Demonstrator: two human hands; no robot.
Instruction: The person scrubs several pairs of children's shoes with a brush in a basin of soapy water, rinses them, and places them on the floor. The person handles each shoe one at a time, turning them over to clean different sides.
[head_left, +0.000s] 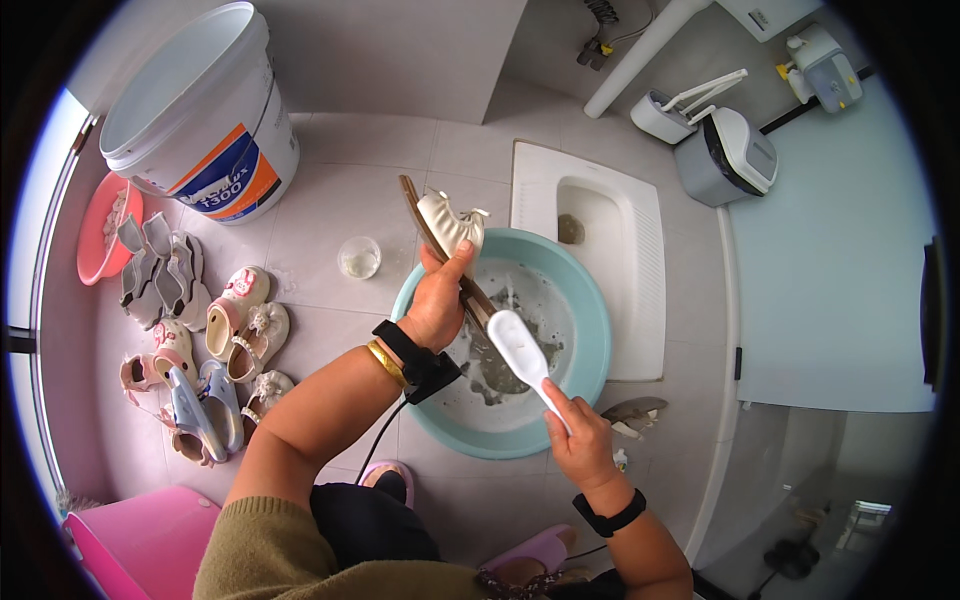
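Observation:
My left hand (439, 296) grips a cream shoe (450, 221) with a brown sole, held tilted on its side over the left rim of a teal basin (596, 322). The sole faces down and to the left. In my right hand (581, 439) is the handle of a white scrubbing brush (520, 349). Its head lies at the lower end of the sole, with the bristles hidden beneath. Grey, foamy water (495, 367) stands in the basin. Where my left palm and fingers wrap the shoe, part of it is hidden.
Several shoes (236, 307) line the floor at left, beside a large white bucket (202, 112) and a pink basin (131, 247). A clear cup (359, 258) stands near the teal basin. Right of it are a squat toilet (637, 300), another shoe (636, 411) and a grey bin (720, 161).

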